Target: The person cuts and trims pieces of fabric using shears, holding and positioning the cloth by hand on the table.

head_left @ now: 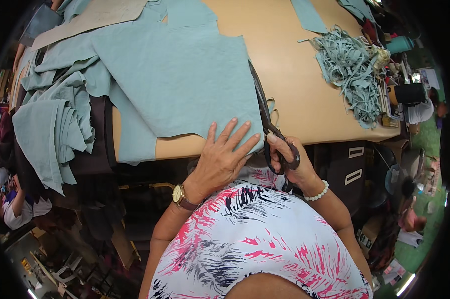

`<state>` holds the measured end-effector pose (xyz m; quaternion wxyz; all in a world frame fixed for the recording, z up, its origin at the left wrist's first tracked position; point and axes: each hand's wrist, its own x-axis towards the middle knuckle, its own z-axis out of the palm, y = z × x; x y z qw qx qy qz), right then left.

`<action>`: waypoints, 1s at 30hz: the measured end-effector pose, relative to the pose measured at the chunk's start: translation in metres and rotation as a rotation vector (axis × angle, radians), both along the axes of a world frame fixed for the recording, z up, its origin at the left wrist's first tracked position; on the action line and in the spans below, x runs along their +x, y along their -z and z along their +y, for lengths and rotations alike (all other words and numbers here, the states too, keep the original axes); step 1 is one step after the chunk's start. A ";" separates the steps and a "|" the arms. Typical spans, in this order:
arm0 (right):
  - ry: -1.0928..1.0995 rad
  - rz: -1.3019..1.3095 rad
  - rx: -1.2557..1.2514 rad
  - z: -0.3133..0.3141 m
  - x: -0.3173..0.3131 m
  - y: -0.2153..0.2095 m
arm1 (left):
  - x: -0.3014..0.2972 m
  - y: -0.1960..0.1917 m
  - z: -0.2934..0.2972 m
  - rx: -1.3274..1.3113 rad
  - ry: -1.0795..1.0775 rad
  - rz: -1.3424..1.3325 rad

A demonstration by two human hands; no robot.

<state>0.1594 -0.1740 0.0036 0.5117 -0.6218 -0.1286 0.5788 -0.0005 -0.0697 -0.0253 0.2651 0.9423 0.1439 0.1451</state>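
Observation:
A large piece of pale blue-green fabric (180, 84) lies spread over the tan tabletop. My left hand (228, 152) rests flat on its lower right corner, fingers spread. In my right hand (297, 162) is a pair of large dark scissors (270, 117), gripped by the handles at the table's near edge. The blades point away from me along the fabric's right edge, and part of them is hidden by the cloth. A thin trimmed strip (273, 110) lies just right of the scissors.
A tangled heap of fabric scraps (347, 70) sits at the table's right. More folded cloth (56, 132) hangs over the left edge. A stiff grey-beige pattern sheet (90, 20) lies at the far left. Dark drawers (352, 172) stand under the table at right.

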 end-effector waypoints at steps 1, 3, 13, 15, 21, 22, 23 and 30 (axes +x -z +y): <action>0.001 0.001 0.000 0.000 -0.001 0.000 | 0.000 0.000 0.000 0.000 0.001 0.001; 0.006 -0.014 -0.003 0.000 -0.001 -0.001 | 0.000 0.001 -0.001 -0.009 -0.001 0.003; 0.000 -0.006 -0.023 0.000 -0.001 -0.001 | 0.001 0.003 0.000 0.023 0.001 -0.015; -0.042 -0.045 -0.027 0.001 -0.001 -0.003 | 0.001 0.003 0.000 0.026 0.005 -0.017; -0.019 -0.041 0.004 0.006 0.000 -0.003 | 0.000 -0.001 0.000 -0.010 0.013 -0.007; -0.019 -0.043 0.004 0.009 0.001 -0.002 | 0.000 -0.002 0.000 -0.009 0.014 -0.009; -0.009 -0.038 0.014 0.012 0.003 -0.001 | -0.001 -0.002 -0.001 0.001 0.019 -0.010; 0.045 -0.039 -0.029 0.020 0.002 -0.002 | -0.003 -0.004 -0.003 -0.009 0.017 -0.018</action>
